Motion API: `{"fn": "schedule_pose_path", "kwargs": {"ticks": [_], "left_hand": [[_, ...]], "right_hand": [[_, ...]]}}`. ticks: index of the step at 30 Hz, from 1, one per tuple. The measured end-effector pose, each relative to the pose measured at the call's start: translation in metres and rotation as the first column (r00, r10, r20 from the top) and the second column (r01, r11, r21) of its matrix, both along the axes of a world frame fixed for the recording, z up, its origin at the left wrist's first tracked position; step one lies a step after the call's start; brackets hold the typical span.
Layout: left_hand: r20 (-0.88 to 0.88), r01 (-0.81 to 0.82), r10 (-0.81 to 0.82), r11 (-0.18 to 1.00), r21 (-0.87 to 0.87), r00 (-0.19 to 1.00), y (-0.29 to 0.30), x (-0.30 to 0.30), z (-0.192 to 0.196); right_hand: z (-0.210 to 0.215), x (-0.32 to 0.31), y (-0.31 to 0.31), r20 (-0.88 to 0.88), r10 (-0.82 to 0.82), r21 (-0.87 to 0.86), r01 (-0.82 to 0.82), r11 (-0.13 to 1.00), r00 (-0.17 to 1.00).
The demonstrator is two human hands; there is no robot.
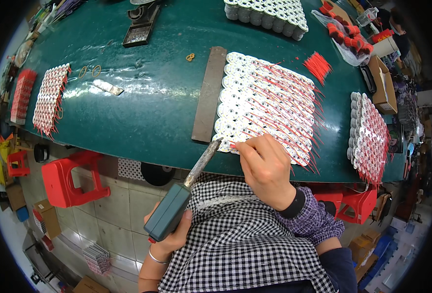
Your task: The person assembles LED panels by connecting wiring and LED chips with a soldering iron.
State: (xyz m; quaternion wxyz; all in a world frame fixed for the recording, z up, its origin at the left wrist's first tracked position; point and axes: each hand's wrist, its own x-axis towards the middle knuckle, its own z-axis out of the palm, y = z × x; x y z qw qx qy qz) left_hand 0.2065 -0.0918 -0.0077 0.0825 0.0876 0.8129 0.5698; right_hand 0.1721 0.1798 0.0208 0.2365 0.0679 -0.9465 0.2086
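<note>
My left hand [181, 230] is wrapped round the dark green body of a soldering iron [168, 211]. The iron's metal tip points up and rests at or just over the near left corner of a sheet of round white circuit boards [234, 93]. Beside that tip, my right hand [269, 171] is closed in a pinch on a thin red wire [232, 146], low over the sheet's near edge. Many red wires [279, 105] trail rightward across the sheet from the boards. A flat dark metal bar [209, 95] lies along the sheet's left side.
A bundle of loose red wires [317, 67] lies right of the sheet on the green table [142, 117]. Stacked round boards [265, 17] stand at the back. Wired boards sit at the left [52, 97] and right [370, 136]. A small metal tray [139, 34] lies far left of centre.
</note>
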Motion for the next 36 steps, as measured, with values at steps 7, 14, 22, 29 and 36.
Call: {"fn": "schedule_pose_path", "kwargs": {"ticks": [7, 14, 22, 29, 36], "left_hand": [[-0.020, -0.017, 0.017, 1.000, -0.024, 1.000, -0.002, 0.002, 0.001], [0.011, -0.054, 0.054, 0.998, 0.009, 0.998, -0.001, 0.002, 0.002], [-0.074, -0.015, 0.015, 1.000, -0.001, 0.997, 0.001, -0.002, 0.002], [-0.047, -0.005, 0.004, 1.000, -0.010, 0.999, 0.000, 0.000, 0.002], [-0.070, -0.021, 0.022, 1.000, 0.010, 0.997, 0.001, -0.002, 0.005]], "right_hand": [[0.000, -0.002, -0.001, -0.049, 0.062, -0.016, -0.063, 0.998, 0.997], [-0.008, -0.002, -0.003, -0.024, 0.064, -0.039, -0.065, 0.997, 0.998], [-0.005, -0.002, -0.006, -0.009, 0.025, -0.047, -0.025, 0.999, 1.000], [-0.004, -0.002, -0.005, -0.015, 0.024, -0.024, -0.025, 0.999, 1.000], [-0.003, -0.002, -0.001, 0.000, 0.069, -0.021, -0.069, 0.997, 0.998]]}}
